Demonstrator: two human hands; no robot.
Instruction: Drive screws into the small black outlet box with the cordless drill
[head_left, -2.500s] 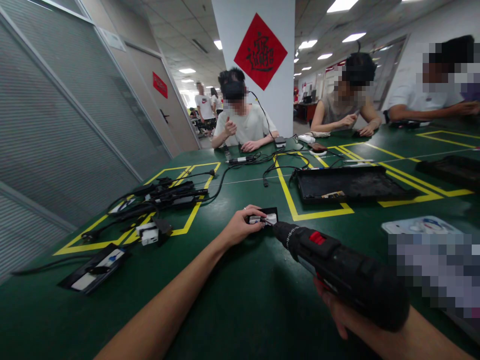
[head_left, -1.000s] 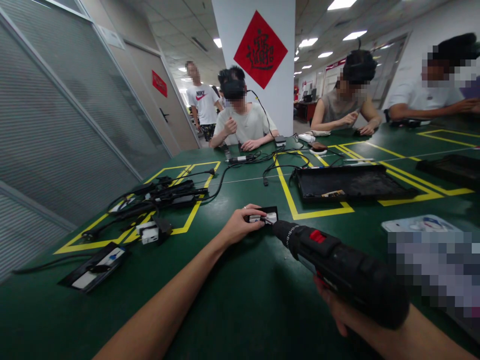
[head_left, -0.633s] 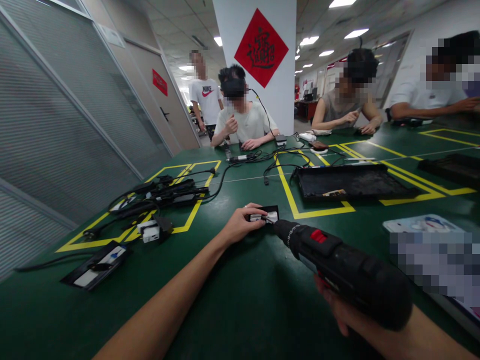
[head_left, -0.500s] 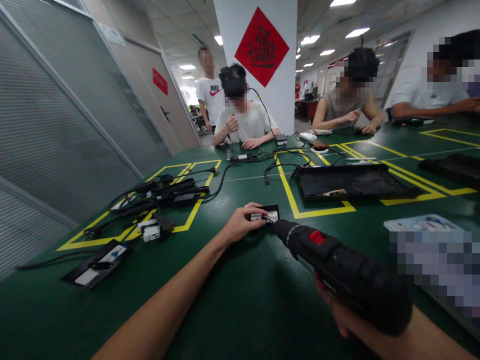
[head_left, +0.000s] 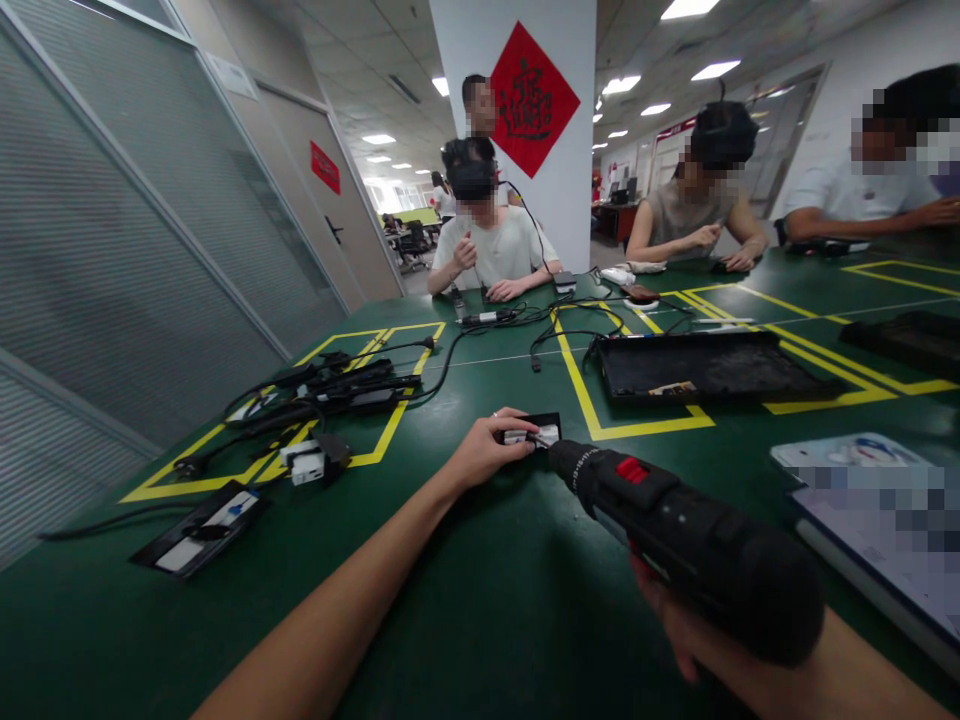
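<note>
Drill (head_left: 675,535) clenched in right hand (head_left: 679,640) points away-left at left-hand-held (head_left: 480,452) part (head_left: 531,433).

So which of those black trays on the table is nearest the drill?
The long black tray inside the yellow-taped box, just beyond the drill; the other tray lies at the far right edge.

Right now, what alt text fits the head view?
A left hand pins a small black part on a green table while the right hand aims a black power screwdriver at it. Other people sit across the table.
</note>
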